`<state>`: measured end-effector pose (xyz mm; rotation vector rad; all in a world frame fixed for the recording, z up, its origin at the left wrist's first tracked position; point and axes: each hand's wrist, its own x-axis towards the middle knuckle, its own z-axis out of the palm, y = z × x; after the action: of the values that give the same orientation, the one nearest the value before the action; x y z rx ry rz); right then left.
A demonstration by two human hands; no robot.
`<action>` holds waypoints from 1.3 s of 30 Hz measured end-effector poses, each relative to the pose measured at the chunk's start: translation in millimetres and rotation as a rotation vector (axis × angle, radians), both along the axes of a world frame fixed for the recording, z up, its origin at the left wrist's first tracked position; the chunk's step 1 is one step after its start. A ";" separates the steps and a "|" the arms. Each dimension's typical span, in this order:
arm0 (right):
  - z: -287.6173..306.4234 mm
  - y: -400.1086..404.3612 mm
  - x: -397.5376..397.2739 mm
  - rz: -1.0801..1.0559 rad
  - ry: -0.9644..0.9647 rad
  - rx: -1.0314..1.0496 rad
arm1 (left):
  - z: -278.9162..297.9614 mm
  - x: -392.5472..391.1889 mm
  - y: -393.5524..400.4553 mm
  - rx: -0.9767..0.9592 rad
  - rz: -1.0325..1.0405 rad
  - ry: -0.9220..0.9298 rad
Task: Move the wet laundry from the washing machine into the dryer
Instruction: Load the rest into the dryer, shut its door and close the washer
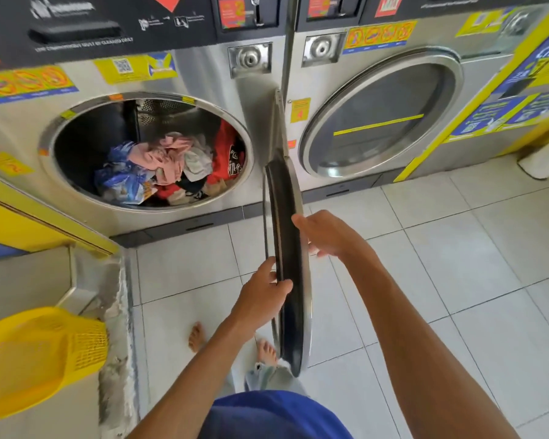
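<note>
Both hands meet on the open door (288, 248) — the left hand (260, 291) on its near edge, the right hand (322, 234) just beyond, on its outer side. Ahead and left of the hands, laundry (168, 167) lies in the drum of the open machine (146, 153). Ahead and right stands a second machine (382, 114), door closed — a basket (42, 356) sits far left of the left hand.

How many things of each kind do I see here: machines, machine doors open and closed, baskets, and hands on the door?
Machines: 2, left and right
Open door: 1
Closed door: 1
Yellow basket: 1
Hands on the open door: 2, left hand, right hand
Total: 7
</note>
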<state>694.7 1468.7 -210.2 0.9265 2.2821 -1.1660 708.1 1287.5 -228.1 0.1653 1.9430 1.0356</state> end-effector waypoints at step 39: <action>-27.5 -270.4 -275.0 -0.385 0.196 -0.470 | -37.4 -256.3 -270.5 -0.307 0.166 0.285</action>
<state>419.7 1198.3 -237.7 1.1220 1.8701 -1.9282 451.8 1017.0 -265.5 -0.0233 2.3823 0.8387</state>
